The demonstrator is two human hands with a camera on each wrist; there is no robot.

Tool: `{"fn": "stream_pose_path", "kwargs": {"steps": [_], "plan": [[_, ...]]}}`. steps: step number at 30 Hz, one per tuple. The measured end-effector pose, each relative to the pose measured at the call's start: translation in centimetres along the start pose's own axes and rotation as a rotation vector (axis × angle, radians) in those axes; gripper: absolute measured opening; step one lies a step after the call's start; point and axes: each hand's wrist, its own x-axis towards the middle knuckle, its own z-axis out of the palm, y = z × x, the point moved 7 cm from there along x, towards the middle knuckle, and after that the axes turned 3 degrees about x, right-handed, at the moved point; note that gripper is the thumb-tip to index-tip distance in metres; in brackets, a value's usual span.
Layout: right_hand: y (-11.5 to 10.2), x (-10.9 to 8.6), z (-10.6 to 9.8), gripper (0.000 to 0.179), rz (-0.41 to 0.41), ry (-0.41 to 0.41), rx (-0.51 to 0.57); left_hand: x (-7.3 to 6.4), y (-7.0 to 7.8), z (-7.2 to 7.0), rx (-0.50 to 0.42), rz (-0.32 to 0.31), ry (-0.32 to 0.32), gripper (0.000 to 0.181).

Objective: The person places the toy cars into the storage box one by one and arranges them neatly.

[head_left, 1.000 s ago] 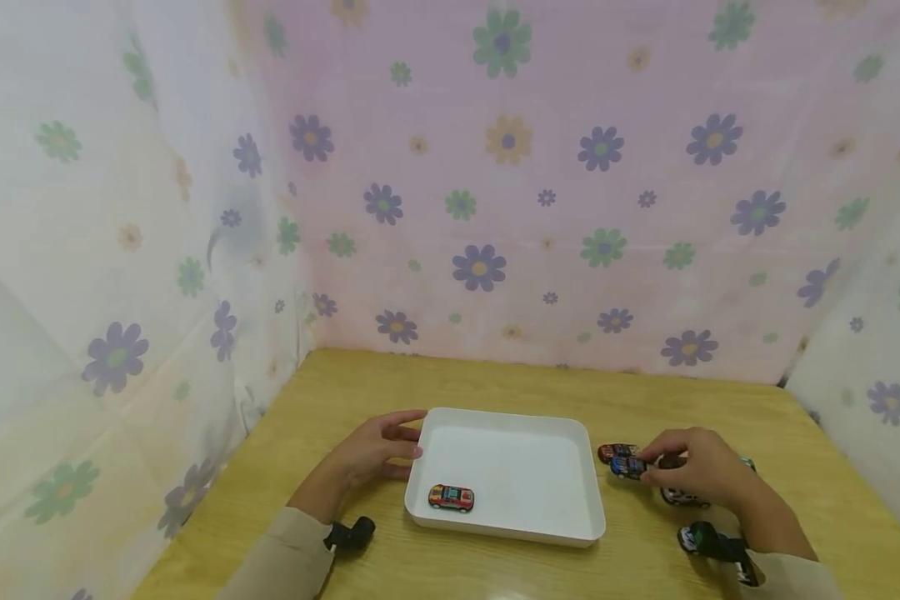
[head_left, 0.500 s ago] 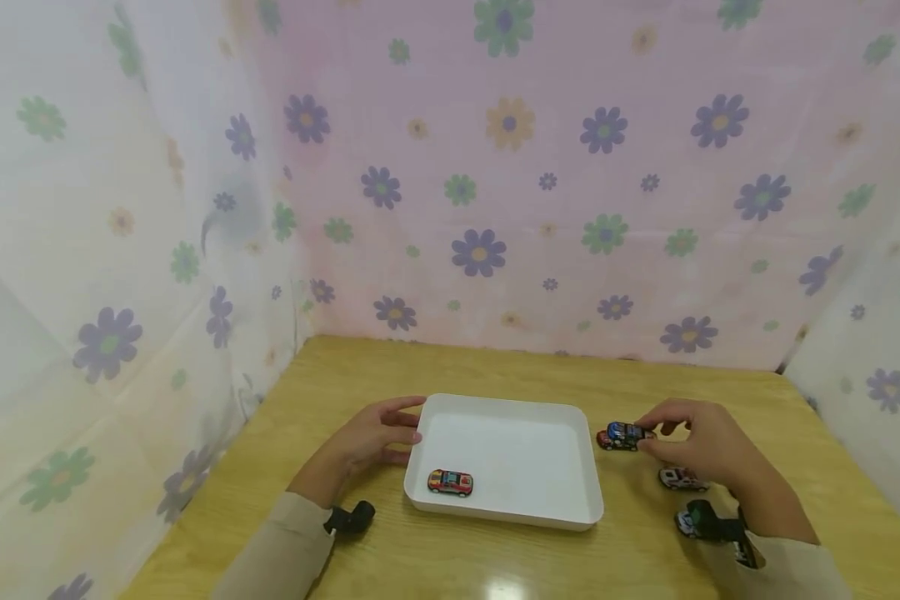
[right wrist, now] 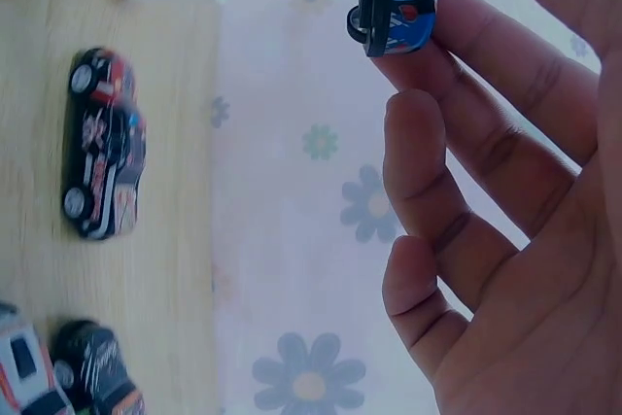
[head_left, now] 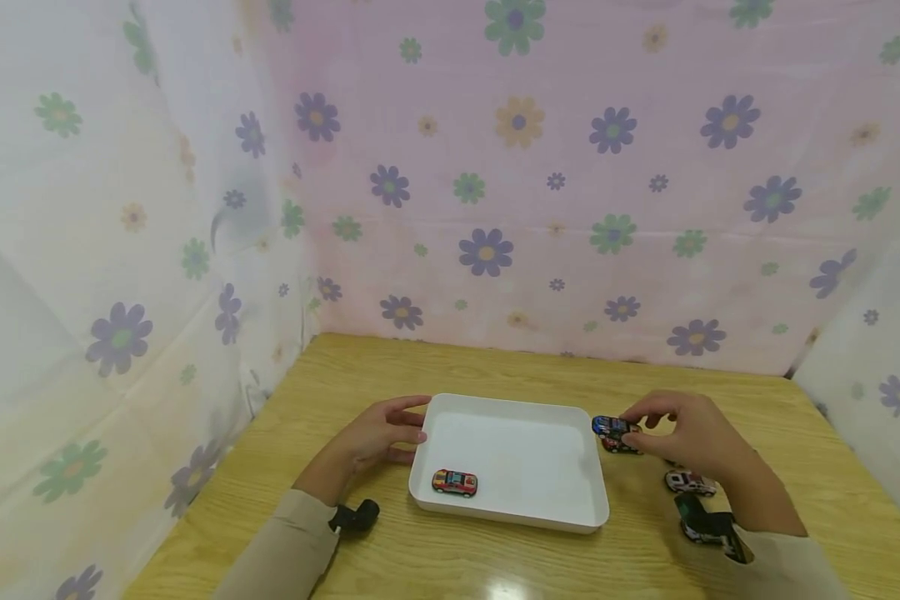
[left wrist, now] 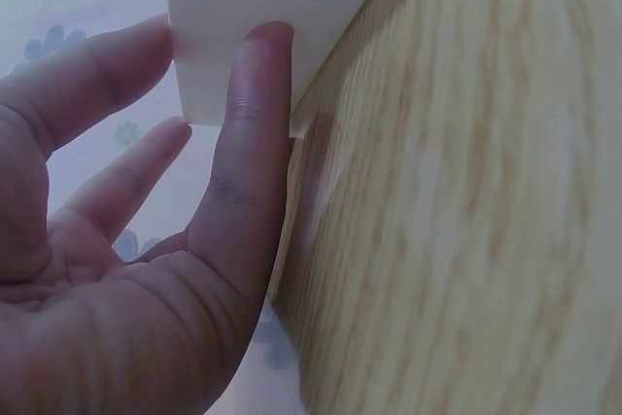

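My right hand (head_left: 682, 432) pinches a blue toy car (head_left: 609, 427) between thumb and fingers, raised off the table just right of the white tray (head_left: 510, 518). In the right wrist view the blue car's wheels and underside show at the top. A red and black toy car (right wrist: 102, 148) stands on the table below it. My left hand (head_left: 378, 433) touches the tray's left side, fingers extended. The left wrist view shows those fingertips (left wrist: 264, 46) against the tray's outer wall. Inside the tray, at the front left, rests a red and yellow toy car (head_left: 454, 482).
On the wooden table (head_left: 420, 554), a white toy car (head_left: 688, 482) and a dark toy car (right wrist: 95, 366) stand near my right hand. Another toy car (head_left: 699, 533) is partly hidden under the right wrist. Flowered sheets (head_left: 540, 208) enclose the back and sides.
My right hand has lifted the blue car off the table and moved it left, up to the tray's right edge. The left hand stays at the tray's left side.
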Motion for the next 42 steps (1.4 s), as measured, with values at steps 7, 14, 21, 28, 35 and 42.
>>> {"fn": "stream_pose_path", "kwargs": {"steps": [7, 14, 21, 28, 35, 42], "plan": [[-1.1, 1.3, 1.1, 0.020, -0.067, -0.007, 0.035, -0.1, 0.0, 0.0, -0.005, -0.001, 0.001, 0.073], [-2.0, 2.3, 2.1, 0.020, -0.069, -0.038, 0.069, -0.1, 0.1, 0.0, -0.010, -0.003, -0.006, 0.073], [-3.0, 3.5, 3.4, 0.018, -0.070, -0.079, 0.119, 0.0, 0.0, -0.1, -0.010, -0.008, 0.001, 0.074], [-3.9, 4.4, 4.2, 0.018, -0.065, -0.106, 0.154, 0.1, -0.1, 0.0, -0.003, -0.003, 0.001, 0.073], [-4.8, 5.2, 5.0, 0.018, -0.076, -0.125, 0.174, 0.2, -0.3, -0.1, -0.015, -0.011, 0.006, 0.072], [-5.8, 6.0, 6.1, 0.017, -0.090, -0.155, 0.197, 0.2, -0.2, 0.0, -0.022, -0.008, -0.004, 0.072]]}}
